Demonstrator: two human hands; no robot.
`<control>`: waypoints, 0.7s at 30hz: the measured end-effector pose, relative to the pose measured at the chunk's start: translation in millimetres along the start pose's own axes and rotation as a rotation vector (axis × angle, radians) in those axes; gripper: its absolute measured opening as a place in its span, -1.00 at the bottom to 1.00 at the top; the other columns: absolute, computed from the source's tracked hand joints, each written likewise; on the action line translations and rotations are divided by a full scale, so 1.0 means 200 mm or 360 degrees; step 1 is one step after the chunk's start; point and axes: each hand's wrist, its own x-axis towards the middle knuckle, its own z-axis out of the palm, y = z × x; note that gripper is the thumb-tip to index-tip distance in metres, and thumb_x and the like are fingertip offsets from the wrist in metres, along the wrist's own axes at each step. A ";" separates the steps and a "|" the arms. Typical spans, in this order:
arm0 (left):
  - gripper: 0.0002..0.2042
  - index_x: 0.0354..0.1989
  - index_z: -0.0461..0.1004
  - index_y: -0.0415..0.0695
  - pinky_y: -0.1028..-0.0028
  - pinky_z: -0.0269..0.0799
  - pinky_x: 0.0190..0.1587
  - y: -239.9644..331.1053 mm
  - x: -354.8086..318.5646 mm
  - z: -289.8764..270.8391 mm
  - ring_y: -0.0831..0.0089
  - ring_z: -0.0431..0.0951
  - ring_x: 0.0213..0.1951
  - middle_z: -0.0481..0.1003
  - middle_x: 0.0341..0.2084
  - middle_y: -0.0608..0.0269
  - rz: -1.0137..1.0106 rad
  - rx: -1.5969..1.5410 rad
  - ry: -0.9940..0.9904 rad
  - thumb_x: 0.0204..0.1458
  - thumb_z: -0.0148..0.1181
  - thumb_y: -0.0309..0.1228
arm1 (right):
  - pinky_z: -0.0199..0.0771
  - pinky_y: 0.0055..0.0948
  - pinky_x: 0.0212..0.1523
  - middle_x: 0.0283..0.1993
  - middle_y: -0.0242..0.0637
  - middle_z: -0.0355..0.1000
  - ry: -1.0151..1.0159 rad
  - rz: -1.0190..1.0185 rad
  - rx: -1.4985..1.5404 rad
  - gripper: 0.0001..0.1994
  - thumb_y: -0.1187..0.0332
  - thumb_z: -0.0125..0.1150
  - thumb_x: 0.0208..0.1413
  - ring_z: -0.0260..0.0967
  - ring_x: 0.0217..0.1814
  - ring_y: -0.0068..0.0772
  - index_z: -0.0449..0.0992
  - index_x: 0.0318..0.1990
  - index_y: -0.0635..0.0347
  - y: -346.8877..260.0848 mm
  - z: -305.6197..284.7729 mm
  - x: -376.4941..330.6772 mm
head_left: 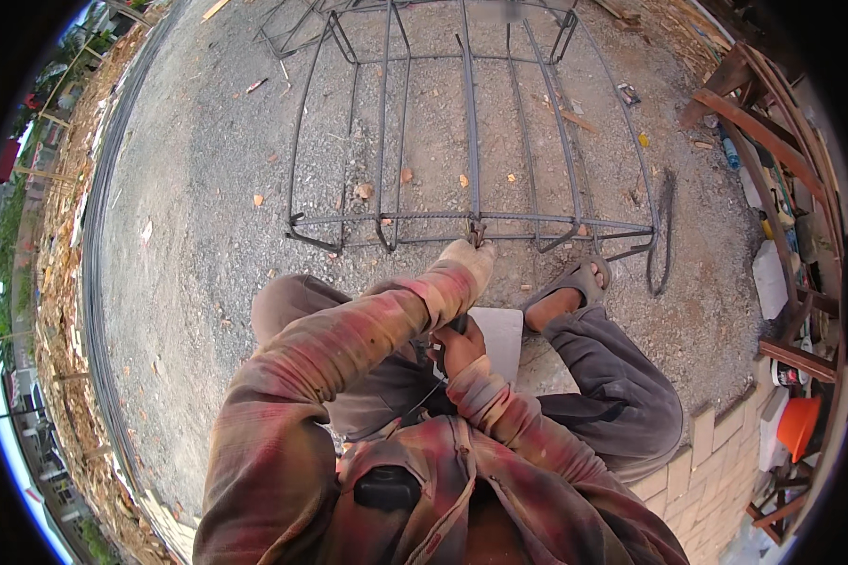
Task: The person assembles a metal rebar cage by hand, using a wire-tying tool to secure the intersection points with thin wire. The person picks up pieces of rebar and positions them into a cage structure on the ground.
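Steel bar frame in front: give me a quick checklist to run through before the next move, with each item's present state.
1. Left hand at the steel bar frame, by the middle of its near side: ok.
2. Left hand's hold on the steel: cannot tell; the fingertips are too small and partly hidden.
3. Right hand back from the bars: ok, it is nearer the body, curled on a dark object.
4. What that dark object is: cannot tell, mostly covered.
5. Foot protection: not ok, in my judgement; the right foot wears an open sandal close to the near bars.
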 end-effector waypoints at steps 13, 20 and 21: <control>-0.64 -0.39 0.33 -0.17 0.29 0.38 -0.48 0.02 -0.19 0.04 0.47 0.35 -0.62 0.30 -0.63 0.28 0.0029 -0.1435 -0.1015 0.05 0.07 -0.06 | 0.23 -0.59 -0.58 -0.50 -0.45 0.17 -0.1553 0.0750 0.1702 -0.84 0.36 0.08 0.05 0.14 -0.57 -0.64 0.32 -0.27 0.22 -0.13 -0.31 0.04; -0.76 -0.23 0.35 -0.22 0.30 0.43 -0.46 0.01 -0.17 -0.09 0.27 0.45 -0.54 0.39 -0.62 0.08 0.0905 0.1509 -0.0207 0.06 0.05 -0.29 | 0.37 -0.41 -0.56 -0.51 -0.31 0.37 -0.0425 0.0349 0.0256 -0.84 0.38 0.19 -0.07 0.34 -0.56 -0.38 0.41 -0.39 0.28 0.02 0.01 0.05; -0.73 -0.22 0.37 -0.22 0.34 0.44 -0.42 0.04 -0.18 -0.08 0.28 0.47 -0.49 0.42 -0.58 0.08 0.0651 0.1286 -0.0137 0.05 0.07 -0.25 | 0.33 -0.42 -0.59 -0.51 -0.32 0.39 -0.0289 0.0284 0.0013 -0.88 0.43 0.17 -0.07 0.33 -0.58 -0.38 0.41 -0.40 0.29 0.02 0.04 0.09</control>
